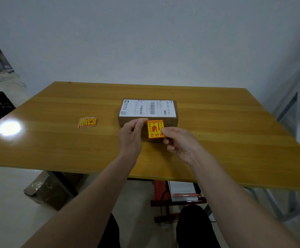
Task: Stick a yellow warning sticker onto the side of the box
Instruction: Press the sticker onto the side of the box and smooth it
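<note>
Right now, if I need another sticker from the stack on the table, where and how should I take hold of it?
Probably take the top sticker of the fanned stack by its right edge, coming from the right and above. The stack lies flat on the table, staggered leftward, so only that right side exposes the top sheet's edge for a pinch grip.

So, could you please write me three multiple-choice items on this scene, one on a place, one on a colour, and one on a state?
1. Where do the spare stickers lie?
A. on the table left of the box
B. on top of the box
C. on the floor

2. What colour is the label on top of the box?
A. white
B. green
C. black

3. How is the yellow sticker held?
A. at the box's near side, by both hands
B. flat on the table
C. stuck to the wall

Key: 1 A, the pile lies on the table. 2 A, white with barcodes. 3 A, left hand and right hand pinch its edges.
</note>
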